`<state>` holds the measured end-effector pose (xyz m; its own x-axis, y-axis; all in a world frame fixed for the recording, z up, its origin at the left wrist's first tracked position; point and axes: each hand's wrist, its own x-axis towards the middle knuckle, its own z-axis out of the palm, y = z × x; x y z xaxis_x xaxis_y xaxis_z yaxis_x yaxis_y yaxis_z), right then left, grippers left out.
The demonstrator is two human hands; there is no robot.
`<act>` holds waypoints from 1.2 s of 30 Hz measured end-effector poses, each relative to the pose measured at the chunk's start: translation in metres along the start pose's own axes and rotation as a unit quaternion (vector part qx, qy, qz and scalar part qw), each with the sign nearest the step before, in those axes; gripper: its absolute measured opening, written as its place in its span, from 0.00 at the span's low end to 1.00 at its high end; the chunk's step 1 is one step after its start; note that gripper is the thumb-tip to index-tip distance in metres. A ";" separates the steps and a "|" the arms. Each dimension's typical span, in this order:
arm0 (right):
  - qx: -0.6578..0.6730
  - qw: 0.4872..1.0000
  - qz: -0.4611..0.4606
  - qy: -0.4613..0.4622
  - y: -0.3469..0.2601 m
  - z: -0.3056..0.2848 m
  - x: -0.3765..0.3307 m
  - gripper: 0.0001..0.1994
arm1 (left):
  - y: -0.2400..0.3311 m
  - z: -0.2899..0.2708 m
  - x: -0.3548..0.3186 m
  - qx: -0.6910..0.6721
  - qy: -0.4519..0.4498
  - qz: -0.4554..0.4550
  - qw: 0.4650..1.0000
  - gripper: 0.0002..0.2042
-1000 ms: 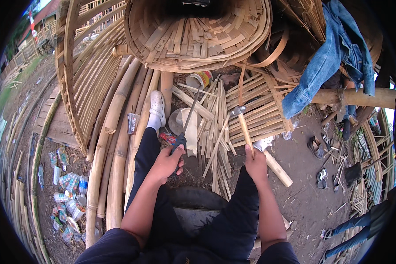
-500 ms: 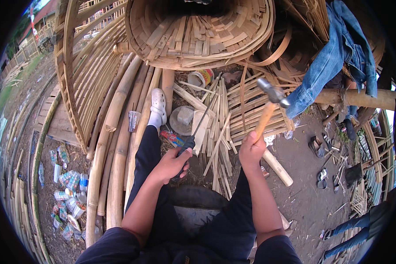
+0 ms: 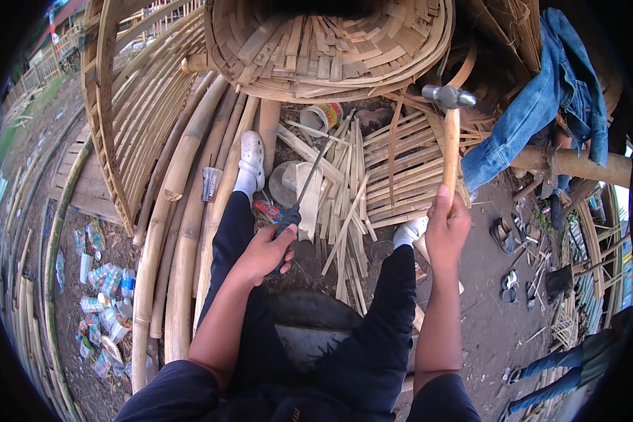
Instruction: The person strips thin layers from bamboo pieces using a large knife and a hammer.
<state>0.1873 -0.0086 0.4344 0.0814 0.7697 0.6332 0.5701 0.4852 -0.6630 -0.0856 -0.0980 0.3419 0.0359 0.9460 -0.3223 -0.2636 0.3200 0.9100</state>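
My left hand (image 3: 267, 251) is wrapped around the dark handle of a long screwdriver (image 3: 308, 181), its thin metal shaft pointing up and away. Behind the shaft lies a pale flat piece of split bamboo (image 3: 307, 190), beside a round grey stone (image 3: 283, 181); I cannot tell whether the tip touches anything. My right hand (image 3: 448, 228) grips a ball-peen hammer (image 3: 451, 151) by its wooden handle, head raised, above a slatted bamboo panel (image 3: 404, 165). Loose bamboo strips (image 3: 348, 225) are heaped between my feet.
A big woven bamboo basket (image 3: 330, 77) stands ahead. Thick bamboo poles (image 3: 190, 211) run along my left, with plastic bottles and cups (image 3: 109, 299) beyond them. A denim jacket (image 3: 541, 98) hangs at right over a pole. Sandals (image 3: 503, 235) and another person's legs (image 3: 552, 380) are further right.
My right hand has moved right and forward, and the hammer now stands more upright. My left hand with the screwdriver has shifted slightly left. My right shoe has come into view.
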 end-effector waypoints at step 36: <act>-0.339 0.830 0.156 -0.413 0.182 0.068 -0.151 0.27 | -0.002 0.001 -0.004 0.043 -0.044 -0.029 0.998 0.19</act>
<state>0.2229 -0.0082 0.1910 -0.1169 0.9720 -0.2040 0.9789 0.0781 -0.1886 -0.0845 -0.1026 0.3418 0.1339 0.9251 -0.3553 -0.1743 0.3749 0.9105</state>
